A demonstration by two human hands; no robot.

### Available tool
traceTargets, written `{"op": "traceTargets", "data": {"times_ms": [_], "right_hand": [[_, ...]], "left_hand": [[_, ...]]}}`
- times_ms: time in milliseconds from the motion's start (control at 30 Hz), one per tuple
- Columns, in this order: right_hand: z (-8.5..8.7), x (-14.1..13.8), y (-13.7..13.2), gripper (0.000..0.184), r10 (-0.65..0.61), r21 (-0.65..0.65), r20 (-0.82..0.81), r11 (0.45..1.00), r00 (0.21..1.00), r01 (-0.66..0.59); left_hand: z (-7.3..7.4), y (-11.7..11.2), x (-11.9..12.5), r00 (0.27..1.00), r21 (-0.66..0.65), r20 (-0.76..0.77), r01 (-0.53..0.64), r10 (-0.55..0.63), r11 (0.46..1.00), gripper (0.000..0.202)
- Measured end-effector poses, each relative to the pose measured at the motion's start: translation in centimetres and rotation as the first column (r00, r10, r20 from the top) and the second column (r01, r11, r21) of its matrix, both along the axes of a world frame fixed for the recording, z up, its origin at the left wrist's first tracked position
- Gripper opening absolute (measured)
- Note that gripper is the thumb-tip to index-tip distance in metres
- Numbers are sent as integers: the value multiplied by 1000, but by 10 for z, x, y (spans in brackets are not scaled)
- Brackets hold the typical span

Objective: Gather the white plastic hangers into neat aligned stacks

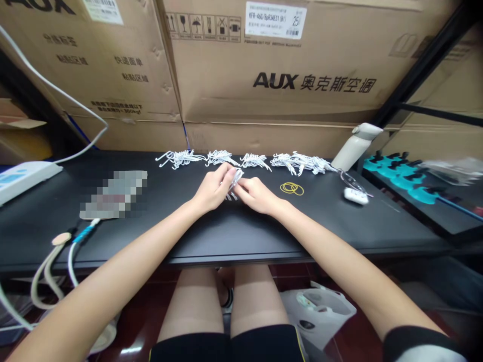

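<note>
Over the middle of the black desk, my left hand (214, 189) is closed round a small bundle of white wire hooks (237, 177), its thumb on top. My right hand (259, 195) pinches the same bundle from the other side, fingertips close to my left thumb. Hook ends stick out below the fingers; the rest of the bundle is hidden by my hands. Behind them lie piles of similar white hooks: one at the left (181, 159), another (222, 158), a third (255, 161) and a wider heap (300, 163). Yellow rubber bands (292, 188) rest right of my right hand.
Large cardboard boxes (226, 95) stand behind the desk (234, 241). A white bottle (356, 146) and a small white case (355, 196) are at the right. Leftward lie a blurred-out phone-shaped object (115, 195) with a cable and a white power strip (30, 180).
</note>
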State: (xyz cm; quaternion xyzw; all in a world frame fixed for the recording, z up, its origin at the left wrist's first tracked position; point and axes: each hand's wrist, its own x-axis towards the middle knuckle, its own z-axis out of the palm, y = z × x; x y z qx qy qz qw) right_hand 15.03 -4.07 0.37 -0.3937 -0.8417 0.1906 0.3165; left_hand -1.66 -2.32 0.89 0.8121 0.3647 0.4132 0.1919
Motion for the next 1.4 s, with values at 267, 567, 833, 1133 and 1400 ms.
{"op": "traceTargets", "data": {"times_ms": [267, 567, 833, 1133, 1400], "right_hand": [[3, 0, -3, 30, -20, -5, 142, 1000, 990, 20], [2, 0, -3, 30, -9, 6, 135, 1000, 991, 8], [2, 0, -3, 30, -10, 3, 127, 1000, 992, 9], [4, -1, -5, 29, -18, -20, 150, 1000, 989, 21], [2, 0, -3, 28, -13, 1, 145, 1000, 989, 13]], "left_hand": [[1, 0, -2, 990, 25, -144, 6, -3, 1000, 34], [2, 0, -3, 981, 34, -196, 2, 4, 999, 34], [2, -1, -3, 979, 34, -206, 3, 4, 999, 35], [4, -1, -3, 969, 25, -248, 4, 2, 1000, 36], [4, -1, -4, 969, 17, -245, 10, -5, 1000, 35]]}}
